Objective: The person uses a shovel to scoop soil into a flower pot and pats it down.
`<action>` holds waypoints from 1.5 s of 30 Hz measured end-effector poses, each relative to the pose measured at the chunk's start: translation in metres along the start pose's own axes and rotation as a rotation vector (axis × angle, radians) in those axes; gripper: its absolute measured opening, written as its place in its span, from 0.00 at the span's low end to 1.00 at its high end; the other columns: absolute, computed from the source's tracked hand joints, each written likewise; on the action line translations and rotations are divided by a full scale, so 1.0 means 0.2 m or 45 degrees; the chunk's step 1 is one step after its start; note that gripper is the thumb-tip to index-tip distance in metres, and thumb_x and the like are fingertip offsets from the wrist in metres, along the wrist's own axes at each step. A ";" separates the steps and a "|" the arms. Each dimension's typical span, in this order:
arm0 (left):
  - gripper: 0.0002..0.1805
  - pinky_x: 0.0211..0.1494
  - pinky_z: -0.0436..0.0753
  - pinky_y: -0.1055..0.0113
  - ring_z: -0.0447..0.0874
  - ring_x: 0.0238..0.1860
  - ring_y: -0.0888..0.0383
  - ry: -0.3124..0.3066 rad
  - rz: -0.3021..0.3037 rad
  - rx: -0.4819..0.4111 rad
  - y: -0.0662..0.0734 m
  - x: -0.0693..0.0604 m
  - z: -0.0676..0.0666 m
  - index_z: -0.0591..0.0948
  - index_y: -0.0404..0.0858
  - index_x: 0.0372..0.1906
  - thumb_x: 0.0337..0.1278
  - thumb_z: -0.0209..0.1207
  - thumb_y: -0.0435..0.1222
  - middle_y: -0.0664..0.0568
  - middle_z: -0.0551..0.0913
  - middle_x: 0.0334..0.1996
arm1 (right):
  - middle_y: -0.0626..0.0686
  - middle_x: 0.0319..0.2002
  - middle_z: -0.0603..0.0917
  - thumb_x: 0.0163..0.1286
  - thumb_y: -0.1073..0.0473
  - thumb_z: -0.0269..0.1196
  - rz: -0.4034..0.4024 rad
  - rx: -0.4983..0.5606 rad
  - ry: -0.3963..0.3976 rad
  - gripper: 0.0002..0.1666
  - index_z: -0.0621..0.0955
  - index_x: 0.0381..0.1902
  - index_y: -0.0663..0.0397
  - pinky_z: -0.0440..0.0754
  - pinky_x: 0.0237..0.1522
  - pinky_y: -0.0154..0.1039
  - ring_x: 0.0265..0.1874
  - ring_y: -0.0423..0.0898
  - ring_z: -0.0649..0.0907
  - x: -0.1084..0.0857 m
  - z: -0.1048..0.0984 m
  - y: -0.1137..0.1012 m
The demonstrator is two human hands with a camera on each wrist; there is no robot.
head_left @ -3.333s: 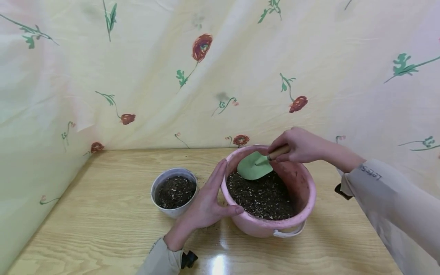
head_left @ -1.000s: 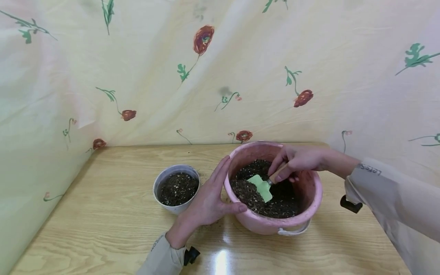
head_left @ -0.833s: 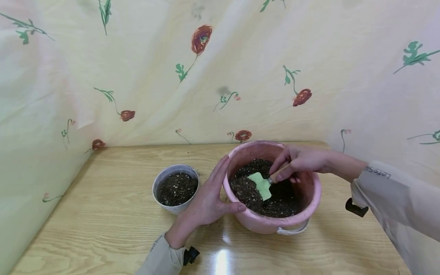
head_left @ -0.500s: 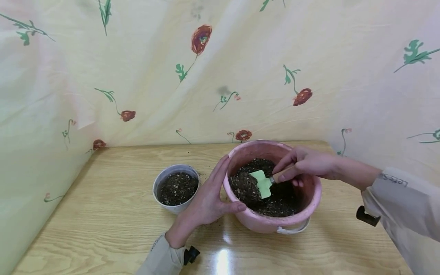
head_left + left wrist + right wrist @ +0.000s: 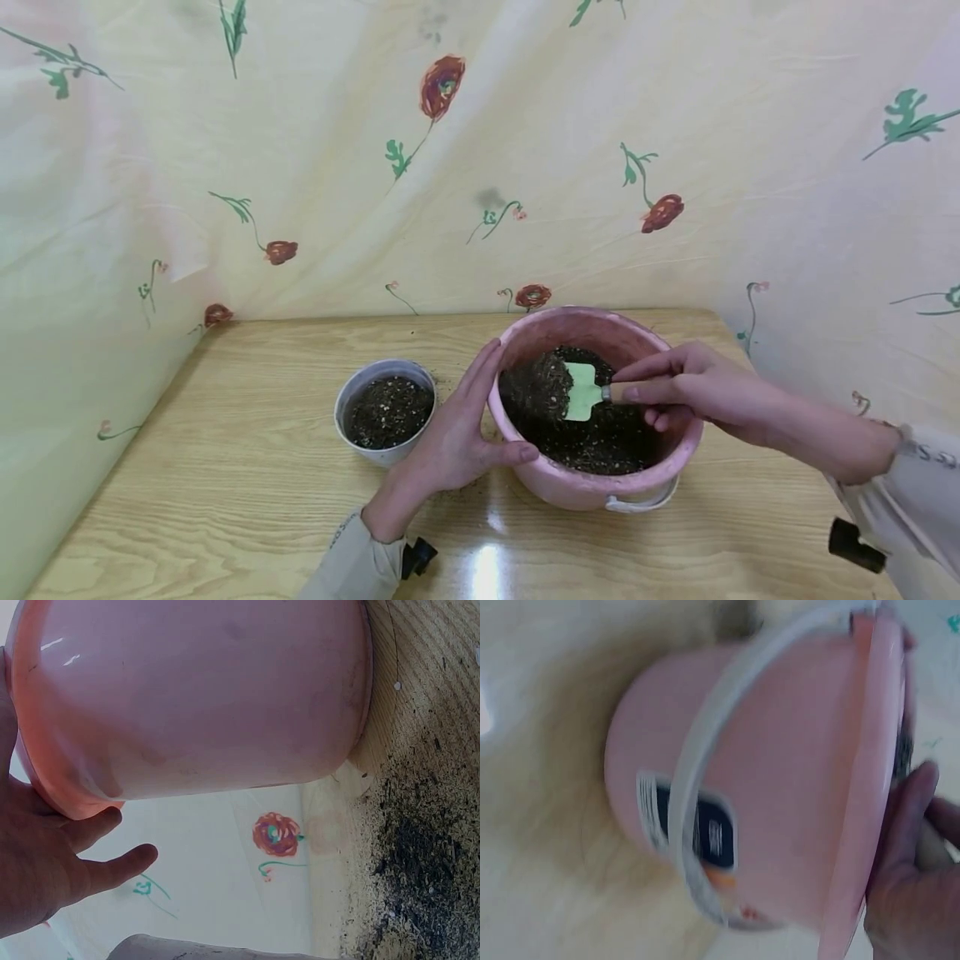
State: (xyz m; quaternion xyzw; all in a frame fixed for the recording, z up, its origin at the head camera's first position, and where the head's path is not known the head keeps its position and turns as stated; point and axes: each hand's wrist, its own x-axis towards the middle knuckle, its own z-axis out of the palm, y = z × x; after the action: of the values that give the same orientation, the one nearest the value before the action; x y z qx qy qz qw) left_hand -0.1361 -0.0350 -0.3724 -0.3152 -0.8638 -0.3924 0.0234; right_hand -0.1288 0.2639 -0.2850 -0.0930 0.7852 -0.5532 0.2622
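A pink bucket [image 5: 573,492] of dark potting soil [image 5: 611,450] stands on the table. My left hand [image 5: 457,442] rests against its left rim, fingers straight and spread, thumb lying on the near edge. In the left wrist view, the fingers [image 5: 120,870] extend past the bucket wall. My right hand [image 5: 697,392] holds a garden trowel [image 5: 582,392] by its wooden handle, inside the bucket mouth. The trowel's pale green blade points left, its front part covered by a heap of soil. To the left stands a small white pot [image 5: 347,425] with soil in it.
Crumbs of soil [image 5: 420,862] lie on the wooden table [image 5: 225,467] between pot and bucket. The bucket's white handle [image 5: 645,502] hangs down in front. A floral cloth [image 5: 337,167] hangs behind and at both sides.
The trowel was seen from its broad back above the soil, then went into it; now soil is heaped on its blade. My right hand has swung rightward and levelled the handle. Left hand stays.
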 end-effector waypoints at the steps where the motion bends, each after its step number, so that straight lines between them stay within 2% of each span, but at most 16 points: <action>1: 0.65 0.65 0.71 0.49 0.63 0.69 0.46 0.002 0.006 0.002 0.00 0.00 0.00 0.38 0.51 0.78 0.43 0.70 0.58 0.61 0.36 0.77 | 0.51 0.32 0.83 0.69 0.58 0.62 -0.004 0.026 0.029 0.27 0.75 0.58 0.75 0.82 0.29 0.30 0.26 0.37 0.79 -0.01 0.01 0.00; 6: 0.65 0.65 0.71 0.49 0.64 0.68 0.46 0.014 0.024 0.002 0.00 0.00 0.00 0.38 0.50 0.78 0.43 0.69 0.60 0.61 0.36 0.77 | 0.50 0.36 0.83 0.70 0.57 0.61 0.029 0.128 0.160 0.27 0.75 0.60 0.71 0.83 0.32 0.30 0.29 0.37 0.81 -0.08 0.04 0.03; 7: 0.65 0.66 0.69 0.49 0.60 0.70 0.45 0.013 0.023 0.000 0.00 0.00 0.00 0.38 0.51 0.78 0.43 0.68 0.60 0.61 0.36 0.77 | 0.50 0.36 0.83 0.70 0.56 0.61 0.038 0.144 0.178 0.28 0.73 0.61 0.71 0.84 0.33 0.31 0.29 0.37 0.81 -0.09 0.04 0.03; 9: 0.64 0.66 0.69 0.48 0.57 0.71 0.45 0.009 0.017 -0.004 0.00 0.00 0.00 0.38 0.52 0.77 0.44 0.67 0.62 0.61 0.36 0.77 | 0.51 0.36 0.84 0.71 0.57 0.60 0.045 0.183 0.196 0.30 0.70 0.63 0.72 0.84 0.35 0.32 0.30 0.38 0.83 -0.11 0.04 0.05; 11: 0.64 0.65 0.70 0.48 0.58 0.71 0.46 0.004 0.010 -0.004 -0.01 0.00 0.00 0.37 0.52 0.77 0.44 0.66 0.63 0.62 0.36 0.77 | 0.51 0.39 0.86 0.73 0.59 0.58 0.009 0.236 0.186 0.28 0.70 0.64 0.72 0.84 0.38 0.33 0.32 0.39 0.84 -0.13 0.04 0.08; 15: 0.64 0.61 0.75 0.49 0.65 0.67 0.45 0.006 0.003 -0.008 0.00 0.00 0.00 0.38 0.53 0.77 0.44 0.67 0.62 0.62 0.36 0.77 | 0.49 0.48 0.86 0.74 0.65 0.53 -0.109 0.406 0.122 0.18 0.78 0.59 0.59 0.84 0.42 0.34 0.37 0.41 0.85 -0.15 0.05 0.13; 17: 0.64 0.59 0.76 0.50 0.66 0.66 0.45 0.010 -0.002 -0.007 0.00 0.00 0.00 0.38 0.53 0.77 0.43 0.68 0.61 0.63 0.36 0.77 | 0.50 0.50 0.85 0.74 0.67 0.52 -0.161 0.465 0.098 0.17 0.81 0.55 0.52 0.84 0.44 0.35 0.39 0.41 0.85 -0.15 0.05 0.14; 19: 0.64 0.58 0.77 0.50 0.67 0.66 0.45 0.013 -0.008 -0.006 0.00 -0.01 0.00 0.38 0.53 0.77 0.43 0.68 0.61 0.63 0.36 0.77 | 0.50 0.51 0.84 0.75 0.67 0.51 -0.195 0.497 0.082 0.18 0.82 0.55 0.50 0.83 0.44 0.35 0.40 0.41 0.85 -0.15 0.06 0.14; 23: 0.64 0.62 0.73 0.48 0.60 0.70 0.44 0.010 -0.017 -0.015 0.01 -0.01 0.00 0.38 0.53 0.77 0.43 0.68 0.60 0.62 0.35 0.77 | 0.51 0.53 0.83 0.75 0.69 0.49 -0.248 0.530 0.075 0.20 0.81 0.57 0.51 0.83 0.44 0.34 0.40 0.42 0.85 -0.15 0.08 0.14; 29: 0.65 0.68 0.64 0.45 0.50 0.74 0.46 0.013 -0.006 -0.062 0.01 0.00 0.00 0.38 0.53 0.77 0.42 0.70 0.59 0.61 0.35 0.77 | 0.49 0.55 0.83 0.75 0.71 0.48 -0.367 0.555 0.119 0.22 0.80 0.59 0.53 0.84 0.43 0.34 0.39 0.41 0.85 -0.16 0.13 0.14; 33: 0.65 0.71 0.57 0.45 0.44 0.75 0.51 0.034 0.059 -0.108 0.00 0.00 0.00 0.39 0.50 0.78 0.42 0.71 0.56 0.58 0.44 0.77 | 0.49 0.56 0.81 0.75 0.72 0.46 -0.456 0.594 0.134 0.22 0.77 0.61 0.57 0.84 0.42 0.35 0.39 0.42 0.86 -0.16 0.15 0.15; 36: 0.65 0.72 0.53 0.45 0.41 0.76 0.54 0.040 0.097 -0.123 -0.01 0.01 0.00 0.39 0.48 0.78 0.43 0.71 0.55 0.56 0.48 0.76 | 0.51 0.56 0.81 0.75 0.73 0.46 -0.473 0.652 0.146 0.23 0.77 0.61 0.56 0.84 0.43 0.35 0.40 0.42 0.86 -0.17 0.17 0.17; 39: 0.65 0.72 0.54 0.45 0.40 0.76 0.54 0.040 0.101 -0.123 -0.01 0.01 0.00 0.39 0.47 0.78 0.43 0.71 0.56 0.56 0.47 0.77 | 0.52 0.55 0.82 0.75 0.72 0.46 -0.457 0.683 0.166 0.23 0.79 0.60 0.54 0.83 0.44 0.36 0.40 0.43 0.86 -0.17 0.17 0.17; 45: 0.64 0.68 0.63 0.43 0.48 0.74 0.47 0.024 0.032 -0.100 0.00 0.00 0.00 0.39 0.51 0.78 0.43 0.70 0.58 0.60 0.38 0.77 | 0.52 0.52 0.83 0.74 0.72 0.48 -0.443 0.644 0.189 0.22 0.79 0.59 0.54 0.84 0.42 0.36 0.39 0.42 0.86 -0.16 0.18 0.16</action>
State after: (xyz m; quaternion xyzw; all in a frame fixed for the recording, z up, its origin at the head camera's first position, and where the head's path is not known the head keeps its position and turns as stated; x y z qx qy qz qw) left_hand -0.1361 -0.0348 -0.3731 -0.3228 -0.8434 -0.4287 0.0240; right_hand -0.0783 0.2605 -0.3142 -0.1171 0.6121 -0.7727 0.1205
